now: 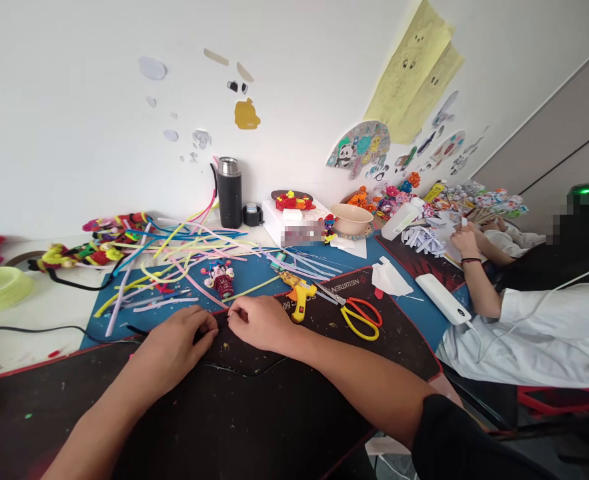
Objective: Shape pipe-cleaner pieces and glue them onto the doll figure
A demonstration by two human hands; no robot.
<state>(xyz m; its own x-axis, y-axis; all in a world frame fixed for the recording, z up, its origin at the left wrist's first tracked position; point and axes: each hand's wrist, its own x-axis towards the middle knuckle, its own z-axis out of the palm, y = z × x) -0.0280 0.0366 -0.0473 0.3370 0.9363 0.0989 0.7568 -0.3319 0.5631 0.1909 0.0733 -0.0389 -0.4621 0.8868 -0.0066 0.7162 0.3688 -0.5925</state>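
My left hand (181, 340) is over the black mat (174, 427), its thumb and fingers curled together. Close to its right, my right hand (254, 321) has its fingers curled in a pinch. Something small and dark shows at the right fingertips; what either hand holds is too small to name. Just behind the hands stands a small figure (221, 280) with a dark red glittery body. A yellow glue gun (300, 297) and scissors (357, 317) with red and yellow handles lie right of my right hand. Coloured fuzzy stems (174, 250) are strewn behind the left hand.
A black flask (229, 197) stands by the wall, left of a white box (274, 223) and a beige bowl (353, 219). A green coil (1, 290) lies far left. At right are a white power bank (443, 299) and a co-worker's hand (464, 240).
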